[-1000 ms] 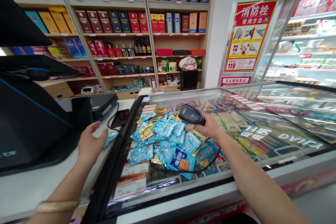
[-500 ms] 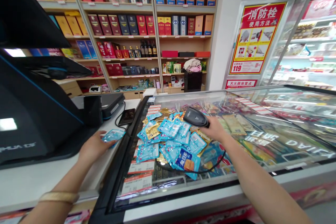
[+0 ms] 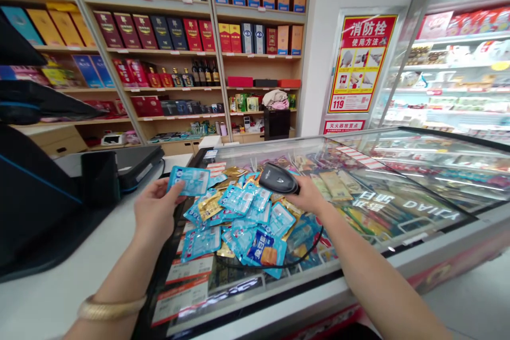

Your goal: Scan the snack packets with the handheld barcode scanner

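My left hand (image 3: pixel 154 211) pinches a light-blue snack packet (image 3: pixel 190 180) and holds it up above the left edge of the freezer lid. My right hand (image 3: pixel 307 195) grips a black barcode scanner (image 3: pixel 279 179), its head turned toward the raised packet. Its black cable (image 3: pixel 274 263) loops over the glass. Between my hands lies a pile of blue and gold snack packets (image 3: pixel 239 218) on the glass freezer lid (image 3: pixel 398 191).
A black register screen (image 3: pixel 35 191) and a black receipt printer (image 3: pixel 119 167) stand on the white counter (image 3: pixel 51 287) to the left. Shelves of boxed goods (image 3: pixel 179 37) fill the back wall. A refrigerated display (image 3: pixel 458 69) and a red fire-hydrant poster (image 3: pixel 360 64) are at the right.
My left hand picked a blue packet off the white counter and raised it rightward toward the scanner. My right hand kept the scanner over the pile.
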`<state>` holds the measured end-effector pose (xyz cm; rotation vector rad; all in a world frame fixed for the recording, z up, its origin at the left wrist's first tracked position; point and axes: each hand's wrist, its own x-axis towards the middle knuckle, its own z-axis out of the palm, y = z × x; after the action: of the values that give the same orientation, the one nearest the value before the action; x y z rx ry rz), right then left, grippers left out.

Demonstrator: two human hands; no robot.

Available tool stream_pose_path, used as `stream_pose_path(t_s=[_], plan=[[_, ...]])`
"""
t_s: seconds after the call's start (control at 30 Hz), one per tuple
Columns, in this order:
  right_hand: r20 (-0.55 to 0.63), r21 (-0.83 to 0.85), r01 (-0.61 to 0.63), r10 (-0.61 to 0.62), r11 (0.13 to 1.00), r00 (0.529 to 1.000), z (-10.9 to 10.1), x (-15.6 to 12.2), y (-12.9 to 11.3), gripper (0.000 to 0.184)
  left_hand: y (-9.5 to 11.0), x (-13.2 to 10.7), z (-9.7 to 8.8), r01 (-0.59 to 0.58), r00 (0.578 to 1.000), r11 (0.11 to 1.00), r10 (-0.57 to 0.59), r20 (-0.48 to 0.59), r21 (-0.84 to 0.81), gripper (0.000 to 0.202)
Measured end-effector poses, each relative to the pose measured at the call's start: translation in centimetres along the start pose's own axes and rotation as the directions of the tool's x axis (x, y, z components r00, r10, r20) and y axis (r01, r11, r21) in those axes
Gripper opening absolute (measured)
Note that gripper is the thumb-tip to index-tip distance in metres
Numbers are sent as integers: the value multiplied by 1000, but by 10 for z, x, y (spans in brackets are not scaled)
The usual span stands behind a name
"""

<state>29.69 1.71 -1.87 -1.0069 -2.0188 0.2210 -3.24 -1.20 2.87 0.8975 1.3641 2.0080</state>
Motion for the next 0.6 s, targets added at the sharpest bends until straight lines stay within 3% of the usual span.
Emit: stream_pose_path(t_s=[0.1,0.2,0.6], plan=[[-3,13,17,-17,1000,1000,1,1,0,25,-7,-8,28,30,999,998,-29,18,-46,38],[25,-2,17,-17,1000,1000,2,1,0,24,-17,-16,43,31,999,997,-29,24,-66,36],[135,-34,39,-34,999,990,0,1,-10,12,-36,-28,40,-3,997,1000,5,74,-26,36]])
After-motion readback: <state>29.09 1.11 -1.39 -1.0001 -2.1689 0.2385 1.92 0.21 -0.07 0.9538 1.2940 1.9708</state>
